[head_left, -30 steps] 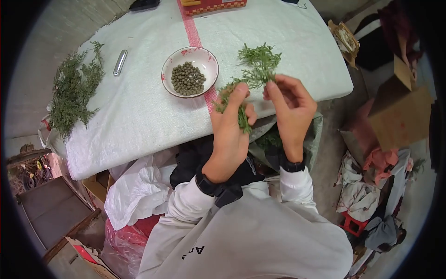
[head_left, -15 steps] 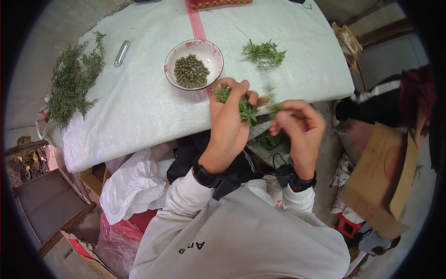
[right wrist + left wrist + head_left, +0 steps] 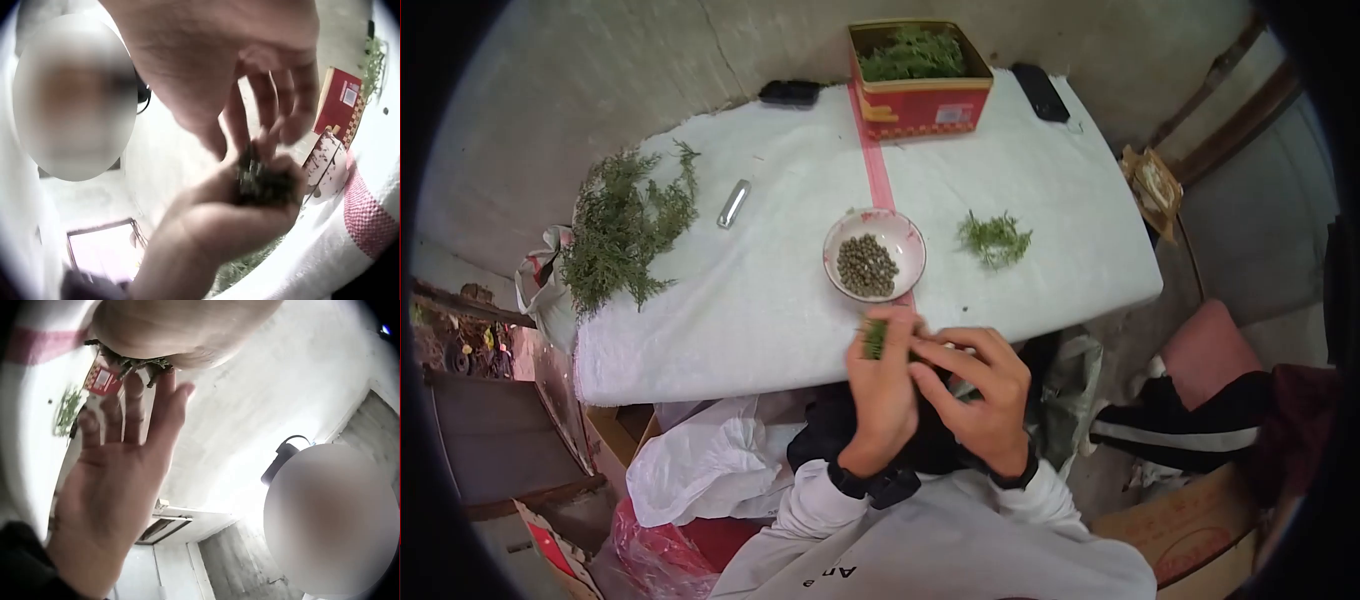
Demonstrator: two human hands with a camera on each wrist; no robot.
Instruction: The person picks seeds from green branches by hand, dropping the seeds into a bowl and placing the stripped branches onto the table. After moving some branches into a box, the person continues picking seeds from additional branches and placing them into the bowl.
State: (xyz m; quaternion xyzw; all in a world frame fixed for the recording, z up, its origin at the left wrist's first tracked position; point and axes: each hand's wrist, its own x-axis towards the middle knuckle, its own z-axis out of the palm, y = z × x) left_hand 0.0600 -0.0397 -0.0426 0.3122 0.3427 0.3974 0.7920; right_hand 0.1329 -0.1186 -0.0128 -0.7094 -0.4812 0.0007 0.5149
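Head view: small bunch of feathery green sprigs (image 3: 874,338) at near edge of desk (image 3: 750,310) covered in white woven cloth, cupped in left hand (image 3: 884,390), fingers curled round it. Right hand (image 3: 975,395) laid against left, fingers (image 3: 940,352) bent onto the bunch, pinching at it. One round ceramic bowl of small green-grey berries (image 3: 874,254) just beyond. One loose sprig (image 3: 995,238) to right, one large heap of cut greenery (image 3: 625,228) far left. One red rectangular tin (image 3: 917,80) at back, filled with green.

Bowl (image 3: 874,254) on table (image 3: 780,300), tin (image 3: 917,78) behind.
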